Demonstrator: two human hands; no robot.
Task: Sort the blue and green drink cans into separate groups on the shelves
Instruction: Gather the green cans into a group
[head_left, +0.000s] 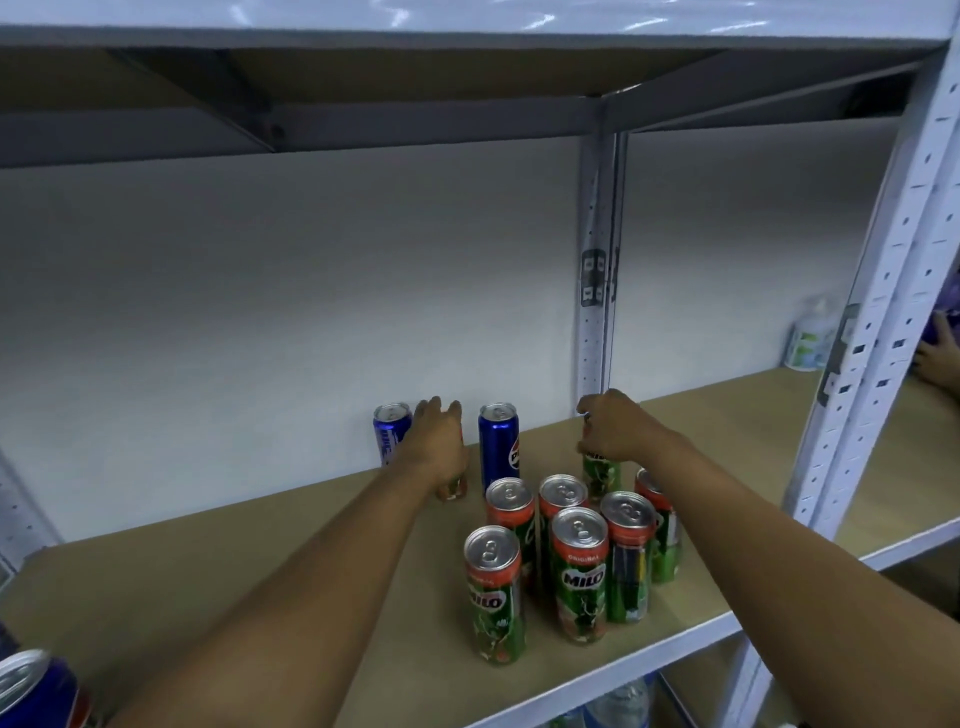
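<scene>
Two blue cans stand at the back wall, one left of my left hand and another right of it. My left hand grips a green can from above; only its lower end shows. My right hand grips the top of a second green can at the back. Several green Milo cans stand clustered near the front of the brown shelf.
Part of a blue can shows at the bottom left corner. White slotted uprights rise at right. On the neighbouring shelf stands a pale bottle, and another person's hand rests there. Bottles sit on the shelf below.
</scene>
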